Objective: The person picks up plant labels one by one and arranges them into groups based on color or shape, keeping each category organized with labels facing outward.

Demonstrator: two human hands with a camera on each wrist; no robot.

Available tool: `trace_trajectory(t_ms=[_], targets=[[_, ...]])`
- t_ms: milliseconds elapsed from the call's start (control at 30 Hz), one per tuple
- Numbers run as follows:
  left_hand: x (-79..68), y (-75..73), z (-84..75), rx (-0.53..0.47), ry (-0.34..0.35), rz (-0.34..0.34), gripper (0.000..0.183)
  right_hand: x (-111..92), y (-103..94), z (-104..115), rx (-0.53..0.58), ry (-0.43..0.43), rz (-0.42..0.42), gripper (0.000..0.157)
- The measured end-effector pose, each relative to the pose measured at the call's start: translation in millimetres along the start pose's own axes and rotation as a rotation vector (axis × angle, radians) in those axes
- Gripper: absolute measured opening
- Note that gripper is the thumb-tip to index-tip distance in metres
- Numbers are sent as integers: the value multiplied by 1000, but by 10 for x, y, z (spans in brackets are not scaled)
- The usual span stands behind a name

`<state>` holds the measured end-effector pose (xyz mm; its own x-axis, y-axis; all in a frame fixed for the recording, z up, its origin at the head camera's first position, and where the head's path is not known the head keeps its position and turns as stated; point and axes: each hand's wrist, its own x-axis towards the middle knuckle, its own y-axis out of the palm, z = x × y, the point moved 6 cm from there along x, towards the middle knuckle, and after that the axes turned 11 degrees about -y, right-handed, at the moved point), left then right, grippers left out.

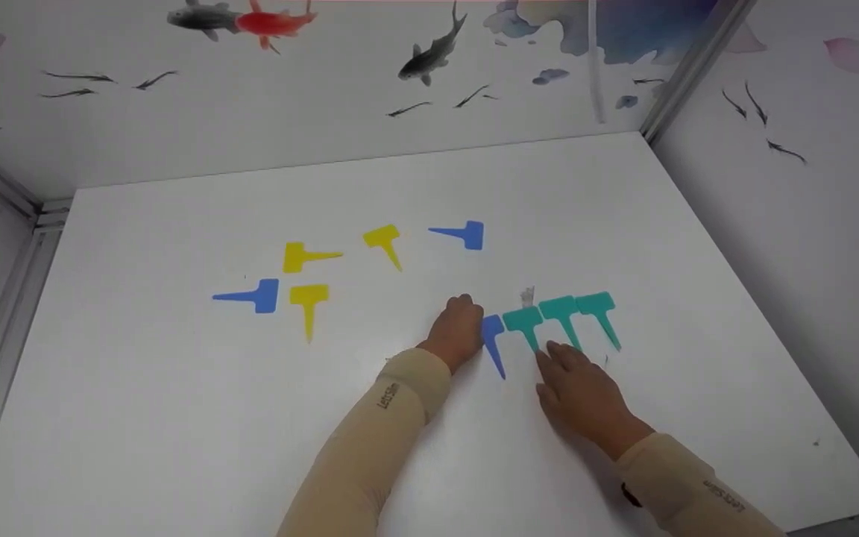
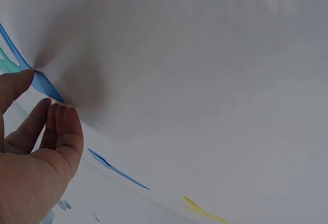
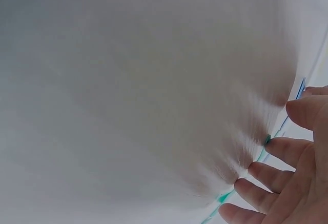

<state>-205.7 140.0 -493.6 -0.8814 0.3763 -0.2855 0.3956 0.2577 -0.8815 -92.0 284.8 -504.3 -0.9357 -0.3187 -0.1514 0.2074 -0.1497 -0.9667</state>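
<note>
Blue plant label (image 1: 493,345) lies at the left end of a row, its stem pointing toward the person. The left hand (image 1: 459,332) pinches its head, with thumb (image 2: 19,84) at one edge and fingertips at the other in the left wrist view. Beside it run three teal plant labels (image 1: 523,321), heads side by side. Over their stems, the right hand (image 1: 582,391) rests with fingers spread and fairly straight. In the right wrist view its fingertips (image 3: 279,146) touch down along the teal labels. Part of the blue label's head is hidden by the left hand.
Farther left lie three yellow plant labels (image 1: 309,294) and a blue label (image 1: 267,296). Another blue label (image 1: 474,235) lies toward the back. A small clear scrap (image 1: 527,296) sits behind the teal row. Printed walls (image 1: 325,127) enclose the white table (image 1: 176,418).
</note>
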Motion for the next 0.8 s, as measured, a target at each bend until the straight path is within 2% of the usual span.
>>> trace_trajectory(t_ms=[300,800], targets=[[3,-19,-5,27,15,-33,20,15,-12,-2,-1,-13,-22,55],[25,9,0,48,2,-19,22,19,-33,40,-22,12,-14,62]])
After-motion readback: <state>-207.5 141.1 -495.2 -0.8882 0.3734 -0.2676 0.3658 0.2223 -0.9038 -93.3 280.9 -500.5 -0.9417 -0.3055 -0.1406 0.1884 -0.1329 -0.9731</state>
